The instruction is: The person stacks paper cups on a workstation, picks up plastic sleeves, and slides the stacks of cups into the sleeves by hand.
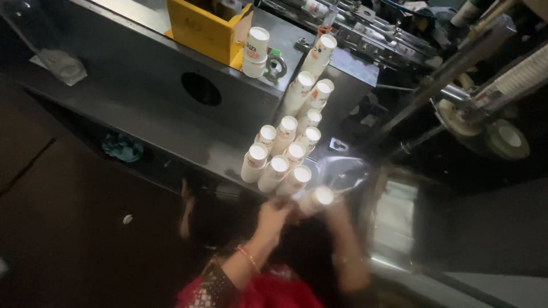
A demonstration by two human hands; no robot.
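My left hand, with a bangle on its wrist, is closed around the lower end of a stack of white paper cups held at the edge of a steel bench. My right hand is blurred. It grips a clear plastic bag right beside the top of that stack. Just beyond both hands, several more stacks of white paper cups stand packed together on the bench. I wear a red patterned garment.
A yellow box sits on the bench top with a short cup stack beside it. The bench front has a round hole. A teal cloth lies lower left. Machine parts, a long cup row and tape rolls fill the right.
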